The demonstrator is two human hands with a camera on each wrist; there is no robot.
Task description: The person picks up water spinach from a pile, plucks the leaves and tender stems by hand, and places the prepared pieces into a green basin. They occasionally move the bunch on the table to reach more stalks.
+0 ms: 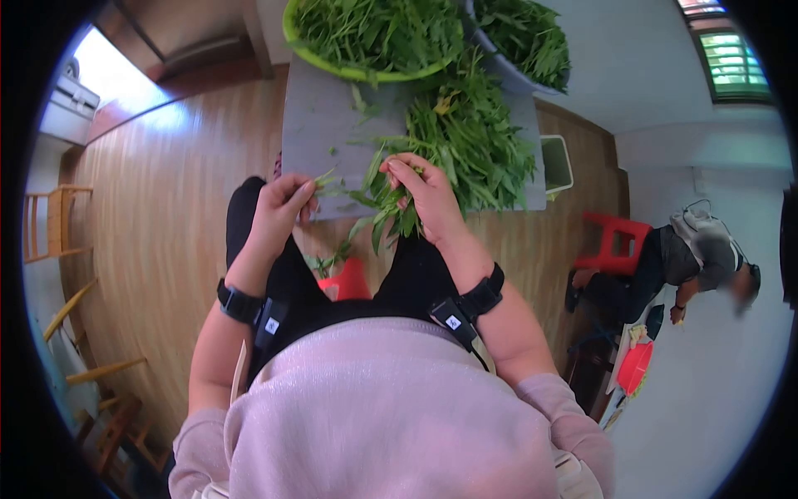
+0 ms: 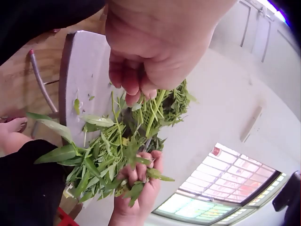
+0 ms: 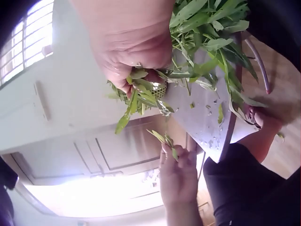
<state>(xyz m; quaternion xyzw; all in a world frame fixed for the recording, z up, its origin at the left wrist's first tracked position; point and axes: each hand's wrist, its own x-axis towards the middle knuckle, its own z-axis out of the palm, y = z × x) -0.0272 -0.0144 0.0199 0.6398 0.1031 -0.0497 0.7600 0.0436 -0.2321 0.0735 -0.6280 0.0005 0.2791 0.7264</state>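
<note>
Left hand (image 1: 283,204): thumb and fingertips pinch a small green sprig (image 1: 327,180), just off the near edge of the table.
Right hand (image 1: 428,195): fingers curled round a loose bunch of leafy stems (image 1: 401,218) (long narrow leaves, much like water spinach), their tips drooping below the hand; it is near the left hand but apart from it.
Heap of greens (image 1: 470,145): on the right part of the table, just beyond the right hand, stems and leaves piled together.
Grey table (image 1: 320,121): in front of the seated person's knees, with a few scraps of leaf on its surface.
Lime-green basin (image 1: 389,77): at the table's far side, full of leafy greens.
Greyish tub (image 1: 497,55): beside the basin on the right, also filled with leaves.
Pale bin (image 1: 557,158): just past the table's right edge.
Between the legs: something red (image 1: 349,281), partly hidden, with green leaves near it.
Off to the right: another person (image 1: 711,262) beside a red plastic stool (image 1: 617,239), well apart from the table.
</note>
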